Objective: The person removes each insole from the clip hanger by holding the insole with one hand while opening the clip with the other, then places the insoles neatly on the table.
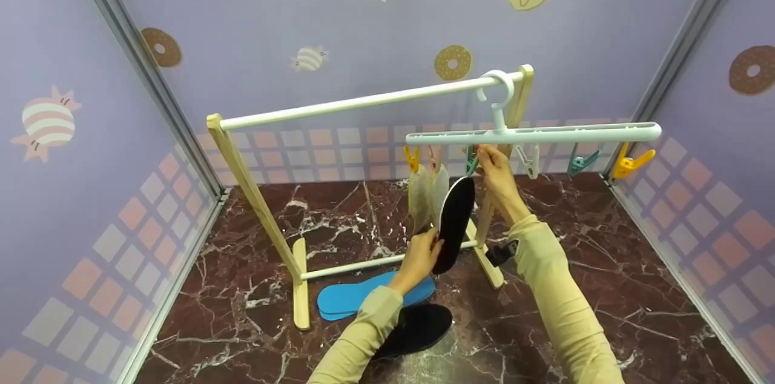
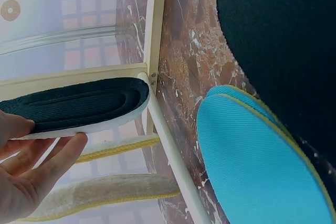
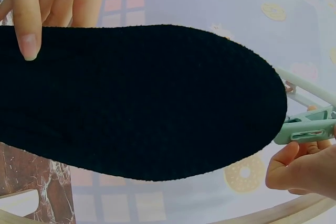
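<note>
Lilac walls (image 1: 375, 26) printed with doughnuts (image 1: 453, 54) and sweets (image 1: 48, 122) meet at grey metal corner posts (image 1: 148, 69) around a dark-red, white-veined surface (image 1: 242, 299).

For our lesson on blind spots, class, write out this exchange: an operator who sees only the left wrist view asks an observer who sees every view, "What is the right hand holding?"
Observer: The right hand holds a green clothespin.
Operator: I see the lower ends of two pale insoles. What are they hanging from?
Observer: One hangs from a yellow clothespin and the other from a pink clothespin, both under a white hanger.
Operator: Where is that hanger hooked?
Observer: Over the white top rod, near its right end in the head view.
</note>
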{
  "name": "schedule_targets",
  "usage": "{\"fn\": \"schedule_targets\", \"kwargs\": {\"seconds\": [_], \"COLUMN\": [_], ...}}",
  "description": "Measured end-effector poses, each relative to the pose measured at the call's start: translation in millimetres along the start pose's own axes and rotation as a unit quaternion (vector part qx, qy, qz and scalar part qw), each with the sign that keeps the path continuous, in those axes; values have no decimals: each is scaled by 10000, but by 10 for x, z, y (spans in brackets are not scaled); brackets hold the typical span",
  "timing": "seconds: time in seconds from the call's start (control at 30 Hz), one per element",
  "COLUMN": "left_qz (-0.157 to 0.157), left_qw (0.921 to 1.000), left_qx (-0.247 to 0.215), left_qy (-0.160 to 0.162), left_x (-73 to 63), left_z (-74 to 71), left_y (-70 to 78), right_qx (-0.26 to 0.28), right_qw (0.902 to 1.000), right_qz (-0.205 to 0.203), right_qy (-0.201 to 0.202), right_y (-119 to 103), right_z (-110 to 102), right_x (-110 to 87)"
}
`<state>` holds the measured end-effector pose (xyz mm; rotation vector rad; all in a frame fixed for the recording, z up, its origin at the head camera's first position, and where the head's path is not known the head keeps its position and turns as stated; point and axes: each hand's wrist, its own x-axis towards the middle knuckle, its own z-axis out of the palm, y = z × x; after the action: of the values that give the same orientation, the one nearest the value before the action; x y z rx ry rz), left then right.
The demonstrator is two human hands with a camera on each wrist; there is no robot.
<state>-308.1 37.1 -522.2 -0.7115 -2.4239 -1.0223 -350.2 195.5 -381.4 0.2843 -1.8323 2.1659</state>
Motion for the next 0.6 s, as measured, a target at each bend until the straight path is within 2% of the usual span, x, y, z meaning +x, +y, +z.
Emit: {"fn": "schedule_targets", "kwargs": {"seconds": [0.33,0.6], "left_qz": [231,132], "left_qw": [9997,9994], "left_qx": [51,232], "left_qy": [-6,-224], "left_x": [-54,-114], "left_z": [-74,-165], "left_y": [-17,-22], "right_qx": [-307,-472], "right_qw": [9995,9987], "right_qz": [44,179], "right_qy": [76,56], "right_y": [0,-1], "right_z": [-13,-26], "right_x": [-23,-28]}}
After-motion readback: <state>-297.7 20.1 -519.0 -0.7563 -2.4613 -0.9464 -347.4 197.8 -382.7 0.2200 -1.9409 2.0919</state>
